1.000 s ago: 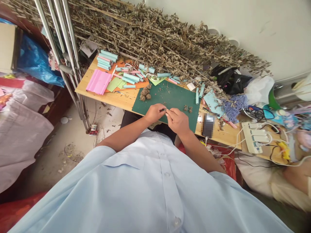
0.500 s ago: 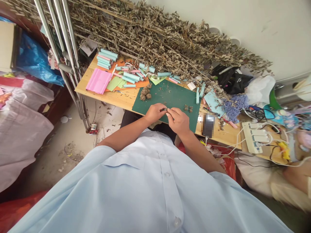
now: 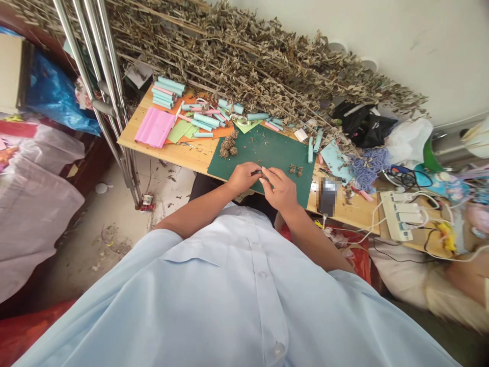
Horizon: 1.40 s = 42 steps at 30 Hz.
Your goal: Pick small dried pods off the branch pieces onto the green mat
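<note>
Left hand: thumb and finger pinched on a small dark piece, just above the near edge of the mat.
Right hand: fingers part curled, tips meeting the left hand's at the piece; whether they grip it, I cannot tell.
Piece: between the two sets of fingertips, mostly hidden by them.
Its long axis: the dark sliver that shows seems to run sideways, from hand to hand; too small to say which end points where.
Phone: right of the mat, on the worktop, its long side running away from the body.
Clumps: a few small ones, close together on the right part of the mat.
Balls: a brown cluster at the mat's left side, larger than the clumps.
Progress: judging by this layout, partway; the piece is in hand and the clumps look set apart from the balls. Which lot is finished, and how much remains, cannot be told.
Rolls: blue and pink, mostly beyond the mat, pointing various ways.
Dried plants: heaped along the far side.
</note>
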{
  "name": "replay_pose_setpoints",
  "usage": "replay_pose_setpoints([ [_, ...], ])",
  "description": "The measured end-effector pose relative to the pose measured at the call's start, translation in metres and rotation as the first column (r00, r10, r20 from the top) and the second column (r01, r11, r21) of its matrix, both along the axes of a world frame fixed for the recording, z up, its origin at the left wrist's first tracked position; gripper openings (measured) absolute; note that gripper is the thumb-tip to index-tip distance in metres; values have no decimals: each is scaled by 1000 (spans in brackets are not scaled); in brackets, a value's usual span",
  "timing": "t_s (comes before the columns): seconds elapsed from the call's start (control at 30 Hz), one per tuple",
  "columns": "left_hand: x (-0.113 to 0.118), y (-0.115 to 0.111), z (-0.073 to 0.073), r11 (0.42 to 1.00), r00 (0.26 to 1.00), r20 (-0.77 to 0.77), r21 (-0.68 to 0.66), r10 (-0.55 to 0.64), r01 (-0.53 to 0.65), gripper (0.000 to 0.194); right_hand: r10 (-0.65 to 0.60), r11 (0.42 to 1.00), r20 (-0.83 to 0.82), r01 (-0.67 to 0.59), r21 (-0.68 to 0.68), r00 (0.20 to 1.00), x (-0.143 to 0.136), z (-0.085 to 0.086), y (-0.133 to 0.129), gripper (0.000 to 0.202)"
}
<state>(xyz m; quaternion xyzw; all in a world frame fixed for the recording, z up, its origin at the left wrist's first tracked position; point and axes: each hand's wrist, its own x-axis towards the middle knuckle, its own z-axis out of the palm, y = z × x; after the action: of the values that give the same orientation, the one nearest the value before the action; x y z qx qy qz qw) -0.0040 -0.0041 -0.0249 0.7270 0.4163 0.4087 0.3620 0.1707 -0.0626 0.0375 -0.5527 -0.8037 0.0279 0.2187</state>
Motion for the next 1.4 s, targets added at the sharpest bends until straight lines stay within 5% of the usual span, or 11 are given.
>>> replay_pose_setpoints([
  [0.2, 1, 1, -4, 1000, 1000, 7, 8, -1, 1, 9, 5, 999, 52, -3, -39, 999, 0, -3, 0, 40],
  [0.4, 0, 2, -4, 1000, 1000, -8, 10, 1, -1, 10, -37, 995, -223, 16, -95, 974, 0, 0, 2, 39],
  [0.63, 1, 4, -7, 1000, 999, -53, 5, 6, -6, 12, -68, 998, -388, 62, -26, 919, -10, -15, 15, 35],
  [1.4, 0, 0, -7, 994, 999, 9, 101, -32, 31, 17, -115, 993, -350, 115, -22, 930, -19, -13, 23, 43],
])
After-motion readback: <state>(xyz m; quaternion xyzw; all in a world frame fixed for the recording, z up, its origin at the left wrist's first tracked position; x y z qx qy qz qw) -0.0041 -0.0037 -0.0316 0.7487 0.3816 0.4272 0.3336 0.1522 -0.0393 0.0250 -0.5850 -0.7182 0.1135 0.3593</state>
